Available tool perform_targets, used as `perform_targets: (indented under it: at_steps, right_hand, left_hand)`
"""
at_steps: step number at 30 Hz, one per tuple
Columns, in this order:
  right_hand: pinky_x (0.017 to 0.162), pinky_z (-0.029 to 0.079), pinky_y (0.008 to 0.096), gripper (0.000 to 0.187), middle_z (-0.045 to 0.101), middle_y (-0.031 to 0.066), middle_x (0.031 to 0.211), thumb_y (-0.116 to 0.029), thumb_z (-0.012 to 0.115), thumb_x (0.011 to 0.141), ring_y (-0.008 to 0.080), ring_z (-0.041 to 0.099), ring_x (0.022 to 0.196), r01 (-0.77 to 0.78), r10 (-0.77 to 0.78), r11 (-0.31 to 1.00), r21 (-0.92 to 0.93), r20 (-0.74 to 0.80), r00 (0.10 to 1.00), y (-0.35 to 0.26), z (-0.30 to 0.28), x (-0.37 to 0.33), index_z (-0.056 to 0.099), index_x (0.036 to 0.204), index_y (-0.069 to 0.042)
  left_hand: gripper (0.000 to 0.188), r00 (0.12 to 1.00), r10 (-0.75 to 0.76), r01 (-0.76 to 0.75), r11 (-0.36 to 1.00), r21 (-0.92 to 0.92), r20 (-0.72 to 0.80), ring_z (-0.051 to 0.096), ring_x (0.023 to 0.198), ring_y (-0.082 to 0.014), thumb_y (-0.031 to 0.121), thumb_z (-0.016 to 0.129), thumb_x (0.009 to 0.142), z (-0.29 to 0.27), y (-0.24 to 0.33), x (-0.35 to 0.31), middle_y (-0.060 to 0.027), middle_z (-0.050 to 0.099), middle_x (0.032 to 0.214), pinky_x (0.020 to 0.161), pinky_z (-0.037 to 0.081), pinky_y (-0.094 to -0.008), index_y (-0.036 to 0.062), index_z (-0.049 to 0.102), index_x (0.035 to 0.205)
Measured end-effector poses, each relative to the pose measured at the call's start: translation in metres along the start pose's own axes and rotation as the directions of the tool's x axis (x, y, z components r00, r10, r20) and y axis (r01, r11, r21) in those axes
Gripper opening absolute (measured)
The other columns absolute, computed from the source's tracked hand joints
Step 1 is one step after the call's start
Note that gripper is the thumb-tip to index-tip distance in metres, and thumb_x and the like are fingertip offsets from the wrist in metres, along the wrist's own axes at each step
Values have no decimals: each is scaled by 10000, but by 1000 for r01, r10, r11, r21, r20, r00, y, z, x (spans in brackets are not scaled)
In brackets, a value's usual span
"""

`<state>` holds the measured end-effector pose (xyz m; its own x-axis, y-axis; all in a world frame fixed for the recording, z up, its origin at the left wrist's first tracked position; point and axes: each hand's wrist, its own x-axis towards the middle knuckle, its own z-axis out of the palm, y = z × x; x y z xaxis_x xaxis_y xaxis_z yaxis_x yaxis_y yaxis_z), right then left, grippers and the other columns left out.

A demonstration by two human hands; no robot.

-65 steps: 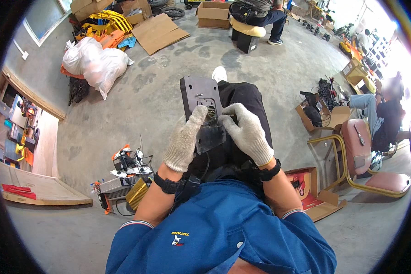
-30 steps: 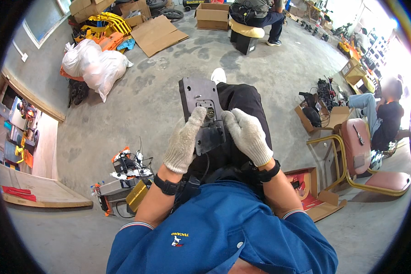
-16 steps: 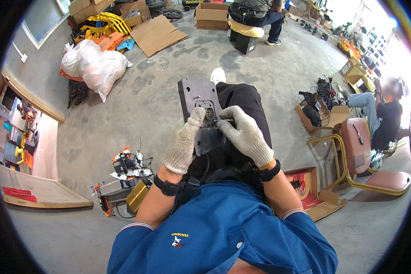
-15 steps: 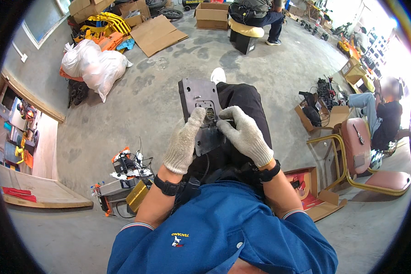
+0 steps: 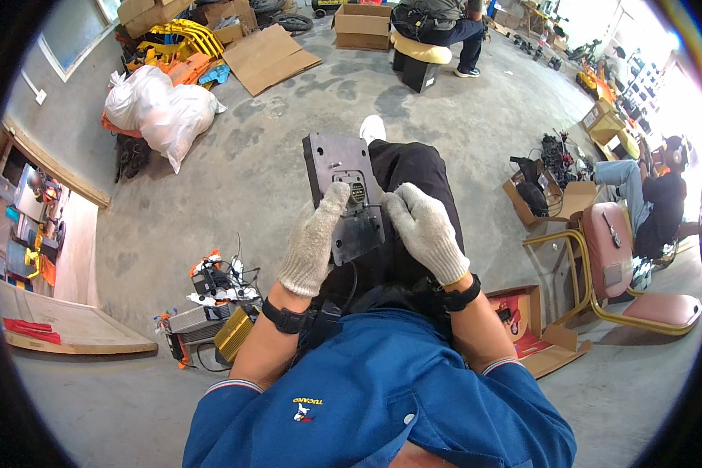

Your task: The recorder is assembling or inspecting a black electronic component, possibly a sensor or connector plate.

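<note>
A dark grey, flat rectangular housing (image 5: 359,238) is held tilted above my lap, its back face toward me. In a recess near its middle sits a connector (image 5: 356,193) with rows of metal contacts. My left hand (image 5: 313,234), in a white knitted work glove, grips the housing's left side, thumb lying on the face beside the connector. At the right edge, my gloved right hand (image 5: 427,232) has thumb and fingers pinched together. A thin dark rod (image 5: 373,206) seems to run from those fingertips toward the connector; its kind cannot be made out.
Left on the floor lie electronic parts with wires (image 5: 222,281) and a gold finned block (image 5: 236,335). An open cardboard box (image 5: 558,343) and a pink chair (image 5: 608,249) stand at right. A seated person (image 5: 659,195) is beyond; another sits on a stool (image 5: 420,51) ahead.
My right hand has shifted slightly right and down, away from the connector, uncovering more of the housing's right side. The left hand keeps its hold on the nearly still housing.
</note>
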<state>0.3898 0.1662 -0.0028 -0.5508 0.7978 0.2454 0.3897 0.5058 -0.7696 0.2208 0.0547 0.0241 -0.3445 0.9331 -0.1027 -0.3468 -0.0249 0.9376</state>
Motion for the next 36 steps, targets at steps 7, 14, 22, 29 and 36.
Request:
perform_targets:
  at_steps: [7, 14, 22, 29, 36]
  right_hand:
    - [822, 543, 319, 123, 730, 101, 950, -75, 682, 1012, 152, 669, 855, 91, -92, 977, 193, -3, 996, 6, -1, -3, 661, 1101, 7]
    - [812, 563, 374, 153, 743, 190, 959, -105, 684, 1005, 290, 742, 886, -34, 27, 950, 310, 25, 999, 1, -2, -2, 660, 1098, 13]
    - [808, 558, 387, 155, 738, 204, 970, -117, 648, 1027, 302, 737, 885, 69, -57, 975, 211, -63, 996, 1, 11, 11, 671, 1102, 16]
    - [906, 534, 350, 113, 724, 149, 986, -65, 633, 1015, 231, 690, 947, -50, 73, 975, 216, -99, 992, -5, -8, -4, 676, 1071, 23]
    - [908, 512, 313, 134, 702, 86, 993, -47, 653, 1001, 170, 648, 945, -61, 63, 964, 259, 3, 998, -9, -2, -2, 653, 1117, 18]
  left_hand:
    - [517, 991, -132, 134, 987, -94, 21, 764, 1004, -196, 453, 566, 1112, -4, -13, 4, -128, 741, 1190, 865, 650, -337, 6, 630, 1364]
    - [505, 996, -84, 84, 991, -108, 4, 753, 883, -152, 463, 594, 1097, -5, -18, 8, -90, 755, 1047, 745, 627, -300, -4, 703, 1255]
    - [480, 998, -56, 59, 994, 97, -30, 765, 944, -192, 400, 540, 1130, -10, 2, 8, -118, 773, 1093, 828, 619, -328, -27, 685, 1291]
    - [418, 922, 379, -340, 703, 625, 75, 758, 909, -249, 326, 465, 1155, -9, -33, 15, -243, 745, 1086, 788, 597, -426, 30, 701, 1332]
    - [584, 998, -56, 53, 987, 148, 15, 584, 841, -83, 608, 592, 1061, -4, -13, 2, 26, 647, 892, 738, 504, -298, 45, 747, 1085]
